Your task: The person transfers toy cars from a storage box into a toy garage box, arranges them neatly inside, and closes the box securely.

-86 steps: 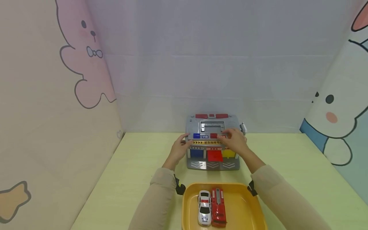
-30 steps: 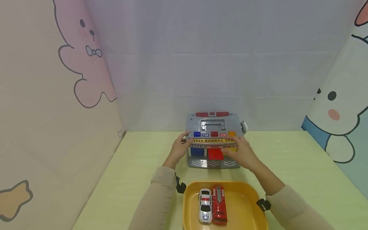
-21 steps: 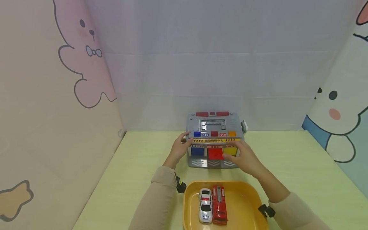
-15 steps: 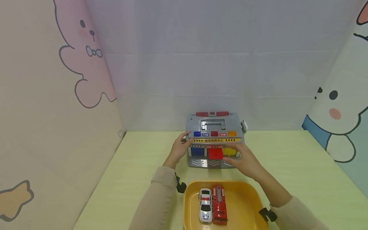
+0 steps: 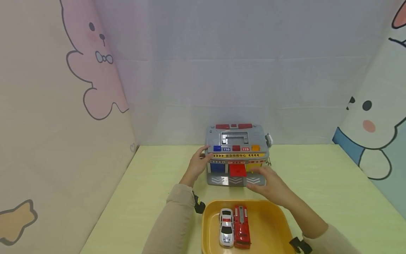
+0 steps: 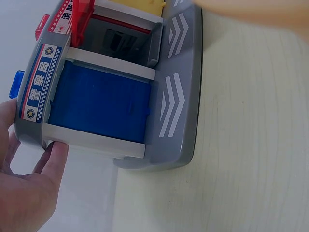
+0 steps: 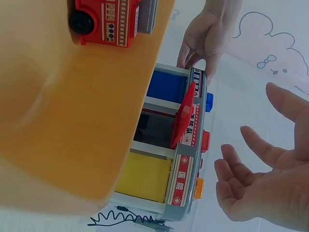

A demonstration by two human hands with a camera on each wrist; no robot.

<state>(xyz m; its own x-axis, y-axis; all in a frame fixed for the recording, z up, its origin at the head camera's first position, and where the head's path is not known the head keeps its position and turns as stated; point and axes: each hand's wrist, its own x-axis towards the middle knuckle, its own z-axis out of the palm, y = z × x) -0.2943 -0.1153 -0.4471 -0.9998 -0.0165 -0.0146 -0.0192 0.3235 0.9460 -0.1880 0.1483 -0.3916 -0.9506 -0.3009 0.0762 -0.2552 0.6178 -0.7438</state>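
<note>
A grey toy garage stands at the back of the table, with blue, red and orange buttons along its roof. My left hand grips the left end of its roof, thumb beneath the edge. The red door in the middle is swung up, and a dark bay shows behind it in the left wrist view. The blue door and the yellow door are down. My right hand hovers before the yellow door, fingers spread and holding nothing.
A yellow tray stands in front of the garage. In it a white police car lies beside a red fire truck. A black coiled cord hangs at the garage's right end. Printed cloth walls stand around the table.
My right hand has moved from the roof buttons down and back toward the tray, to the right. The left hand stays on the roof's left end, and the red door stays raised.
</note>
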